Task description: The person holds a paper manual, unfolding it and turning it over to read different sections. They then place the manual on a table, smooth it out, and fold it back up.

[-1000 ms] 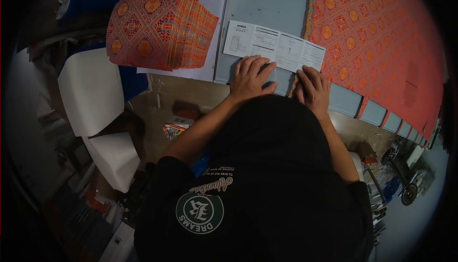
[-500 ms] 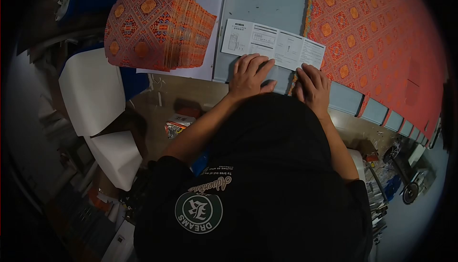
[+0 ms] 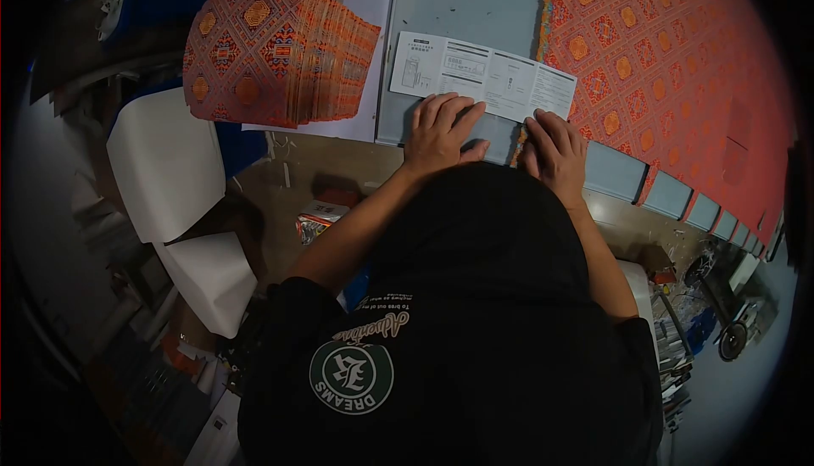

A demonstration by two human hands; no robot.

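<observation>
A long white printed sheet [image 3: 509,74] with creases, text and small drawings lies across the grey table [image 3: 466,0] and the edge of the patterned red cloth [image 3: 627,50]. My left hand [image 3: 443,133] rests on the sheet's lower edge with its fingers bent and apart, thumb out to the right. On the sheet's lower right part, the fingertips of my right hand [image 3: 555,154] touch the paper, fingers spread and pointing up. Neither hand grips anything visible.
A thick stack of red and orange patterned pieces [image 3: 280,55] stands on white paper [image 3: 370,118] at the left. Below it is a white chair [image 3: 170,161]. A wheeled metal item [image 3: 731,340] and clutter lie at the lower right.
The view has shifted very slightly. Both hands and the printed sheet stay in nearly the same position, the sheet appearing a touch further left.
</observation>
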